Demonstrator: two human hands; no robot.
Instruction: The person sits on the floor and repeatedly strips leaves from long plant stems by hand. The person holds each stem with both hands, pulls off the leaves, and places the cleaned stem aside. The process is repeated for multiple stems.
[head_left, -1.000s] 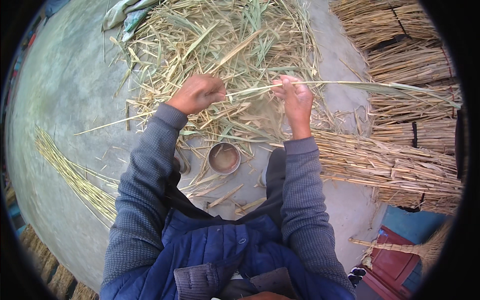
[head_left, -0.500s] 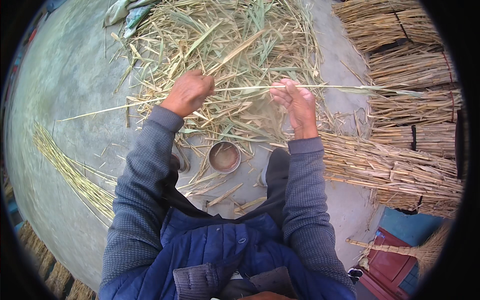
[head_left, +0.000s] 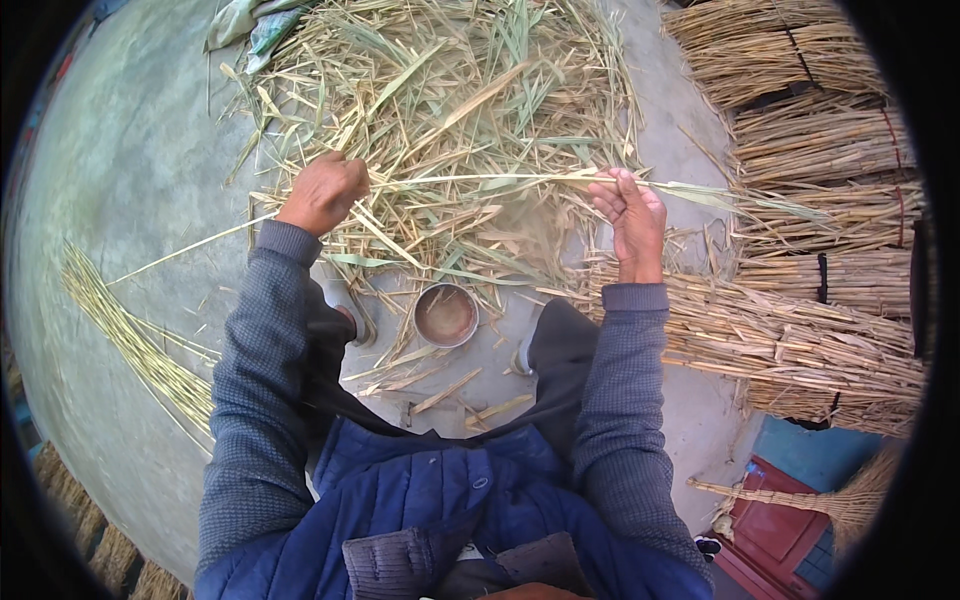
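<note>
A long, thin reed stalk [head_left: 470,179] runs almost level across my front, stretched between both hands. My left hand [head_left: 325,192] is closed in a fist around it, and its lower end slants away to the left. My right hand [head_left: 632,215] pinches the stalk between thumb and fingertips, palm partly turned up. Green leaves [head_left: 720,197] trail from the stalk beyond the right hand. Beneath both hands spreads a heap of stripped, dry leaves [head_left: 480,110].
A round metal bowl [head_left: 446,315] stands between my feet. Peeled stalks [head_left: 135,335] lie on the concrete at left. On the right are a loose reed bundle [head_left: 790,335] and several tied bundles [head_left: 820,140]. A broom [head_left: 840,505] lies at lower right beside a red board [head_left: 775,520].
My left hand has moved left and slightly down with the stalk. My right hand has shifted a little to the right, and the leafy end now hangs lower.
</note>
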